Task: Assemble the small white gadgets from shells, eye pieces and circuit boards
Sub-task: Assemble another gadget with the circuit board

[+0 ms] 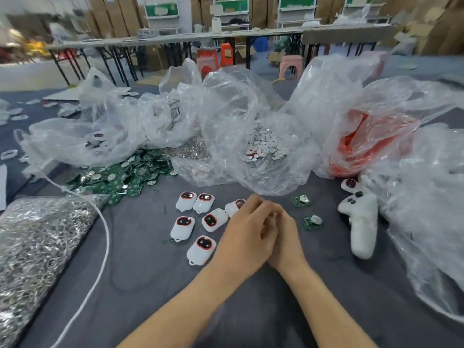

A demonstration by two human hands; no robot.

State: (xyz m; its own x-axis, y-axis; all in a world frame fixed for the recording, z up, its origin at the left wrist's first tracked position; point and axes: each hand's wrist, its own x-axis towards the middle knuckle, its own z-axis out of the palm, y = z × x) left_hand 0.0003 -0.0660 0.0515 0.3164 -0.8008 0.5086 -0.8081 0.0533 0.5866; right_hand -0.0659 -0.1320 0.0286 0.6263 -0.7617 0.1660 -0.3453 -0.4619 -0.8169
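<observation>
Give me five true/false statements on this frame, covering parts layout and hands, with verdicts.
1. Two loose circuit boards lie on the cloth right of the hands. True.
2. The pile of green boards sits at the right edge. False: it lies to the left, beyond the gadgets.
3. The left hand and right hand are far apart. False: they touch, with fingers curled together.
4. The white gadgets left of the hands lie eye side up. True.
5. An orange-red bag sits at the far right. True.
</observation>
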